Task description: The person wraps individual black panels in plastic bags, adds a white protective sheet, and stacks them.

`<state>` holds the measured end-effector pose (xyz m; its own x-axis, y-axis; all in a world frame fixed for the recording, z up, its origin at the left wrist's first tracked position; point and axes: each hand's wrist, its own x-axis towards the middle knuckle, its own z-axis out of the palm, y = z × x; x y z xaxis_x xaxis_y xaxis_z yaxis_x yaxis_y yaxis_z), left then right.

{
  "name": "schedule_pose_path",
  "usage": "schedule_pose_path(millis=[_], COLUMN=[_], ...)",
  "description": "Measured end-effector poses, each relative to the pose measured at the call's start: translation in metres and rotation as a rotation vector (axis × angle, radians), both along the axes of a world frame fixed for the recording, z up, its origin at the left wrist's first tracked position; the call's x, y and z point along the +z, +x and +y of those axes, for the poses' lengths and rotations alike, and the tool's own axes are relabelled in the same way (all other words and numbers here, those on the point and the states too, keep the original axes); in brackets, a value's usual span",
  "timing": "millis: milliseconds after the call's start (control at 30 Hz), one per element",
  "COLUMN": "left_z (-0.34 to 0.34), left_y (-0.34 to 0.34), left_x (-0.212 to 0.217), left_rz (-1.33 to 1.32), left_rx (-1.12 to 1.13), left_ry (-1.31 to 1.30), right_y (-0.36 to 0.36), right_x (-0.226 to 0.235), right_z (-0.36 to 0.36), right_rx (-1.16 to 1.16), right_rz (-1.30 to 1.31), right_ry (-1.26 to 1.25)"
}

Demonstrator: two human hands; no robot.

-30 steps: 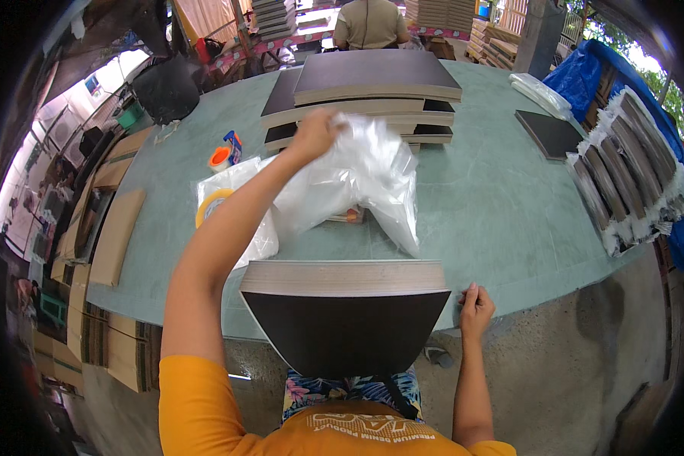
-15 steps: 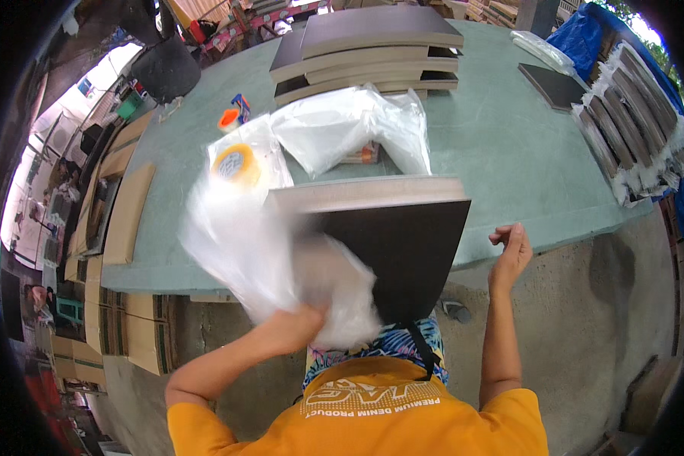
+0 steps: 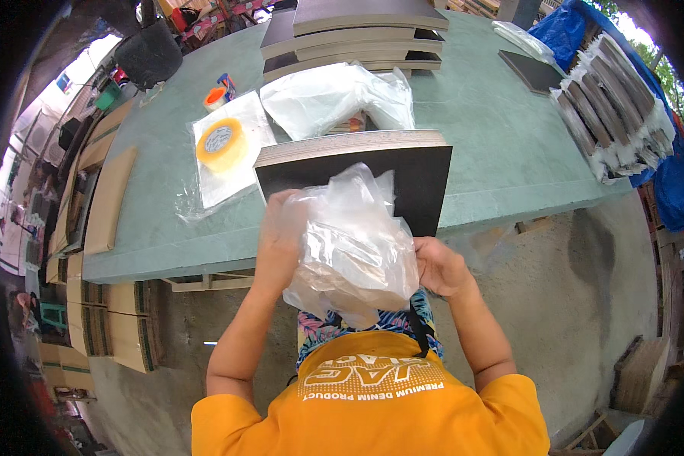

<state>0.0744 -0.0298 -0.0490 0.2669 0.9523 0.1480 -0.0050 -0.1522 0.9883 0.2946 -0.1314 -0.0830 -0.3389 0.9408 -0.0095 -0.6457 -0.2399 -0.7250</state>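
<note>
The left hand (image 3: 280,232) grasps the left side of a crumpled, clear plastic bag (image 3: 353,254), its fingers partly hidden by the film. The right hand (image 3: 442,266) is at the bag's right edge with its fingers bent against it; whether those fingers pinch the film or only touch it, I cannot tell. The bag is therefore between the two hands, held up in front of the person's orange shirt (image 3: 372,406), its lower end hanging over the patterned clothing (image 3: 311,338) on the lap.

Just beyond the bag, a thick block (image 3: 425,178) with a black front and pale layered edges stands tilted at the near edge of the green counter (image 3: 501,171). The bag covers part of its black front. The block's left end is close to the left hand, and its lower right corner is near the right hand.

Farther left on the counter, a yellow roll of tape (image 3: 234,148) lies on a flat packet of clear plastic (image 3: 257,121). An orange and blue tape dispenser (image 3: 215,97) is just past the packet. Beyond the block is a loose heap of clear plastic (image 3: 308,102), and at the far side a pile of dark boards (image 3: 368,17) with pale edges.

On the right of the counter, a single dark board (image 3: 528,72) lies near a bundle of plastic-wrapped slabs (image 3: 612,106), with a blue tarp (image 3: 562,34) behind. Folded cardboard (image 3: 129,330) stands on the left, below the counter.
</note>
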Motion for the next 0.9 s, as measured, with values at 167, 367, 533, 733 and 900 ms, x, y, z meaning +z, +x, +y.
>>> schedule_pose_path(millis=[167,367,533,733,900], left_z=[0.013,-0.013,-0.046,-0.022,-0.018], left_y=[-0.028,-0.054,0.033,0.022,-0.039], left_x=[0.002,0.037,0.002,-0.008,-0.052], left_rz=[-0.014,0.122,0.386,0.314,0.388], left_rx=[-0.252,0.301,-0.258,-0.307,-0.273], left_ry=[-0.240,0.106,0.157,0.040,0.133], right_y=[0.005,0.002,-0.039,-0.008,0.013], right_x=[-0.005,-0.005,-0.015,-0.006,-0.027], right_z=[-0.006,0.005,0.029,0.031,0.026], right_rx=[-0.072,-0.252,-0.306,-0.363,-0.332], right_rz=[-0.389,-0.382,-0.411,-0.093,0.123], right_ry=[-0.050,-0.128,-0.097,-0.207,-0.160])
